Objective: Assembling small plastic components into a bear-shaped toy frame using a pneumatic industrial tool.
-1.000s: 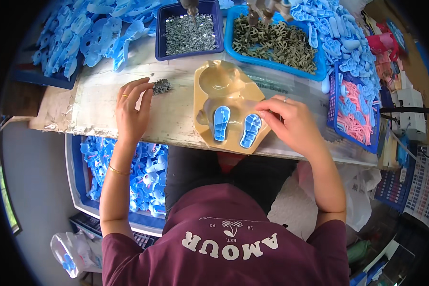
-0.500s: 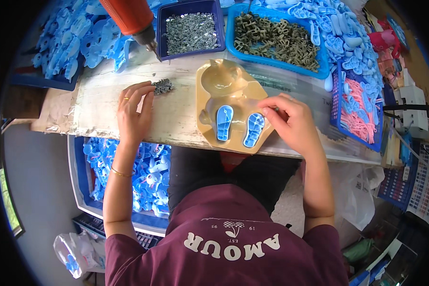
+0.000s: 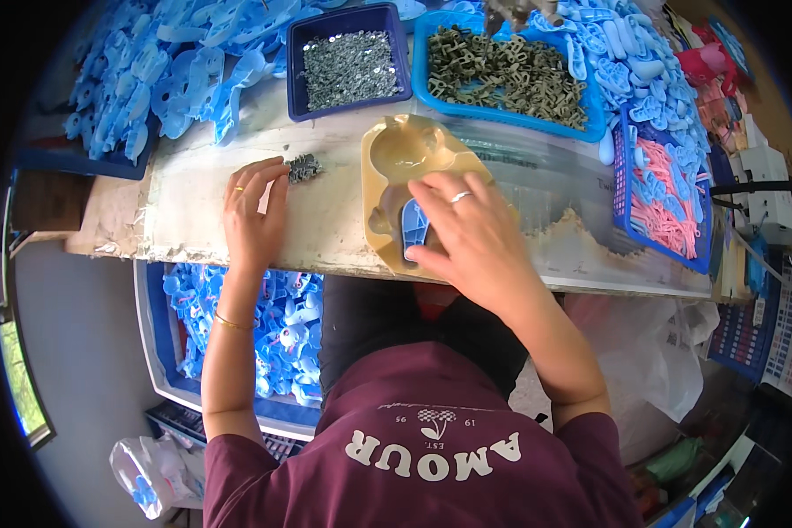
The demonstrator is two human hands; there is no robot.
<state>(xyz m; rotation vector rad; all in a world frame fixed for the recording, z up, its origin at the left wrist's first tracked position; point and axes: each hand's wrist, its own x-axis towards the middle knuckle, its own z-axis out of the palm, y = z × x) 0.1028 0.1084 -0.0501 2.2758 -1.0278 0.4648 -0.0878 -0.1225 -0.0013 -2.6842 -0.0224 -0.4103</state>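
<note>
Shifted leftward since the earlier frame, the right hand now reaches over the tan moulded tray, and the orange driver is out of view. Its thumb and index finger stand wide apart, near the near and far ends of the blue foot-shaped piece, which lies in the tray's near left part; whether that grip presses on it, I cannot tell. Over the surface at left, the left hand has its fingertips at a small pile of grey metal parts, its grip narrow; I cannot tell whether it pinches one. To handle the piece well, it seems best to bear evenly on both ends so it stays level, without nudging the tray, and to take grey parts singly
</note>
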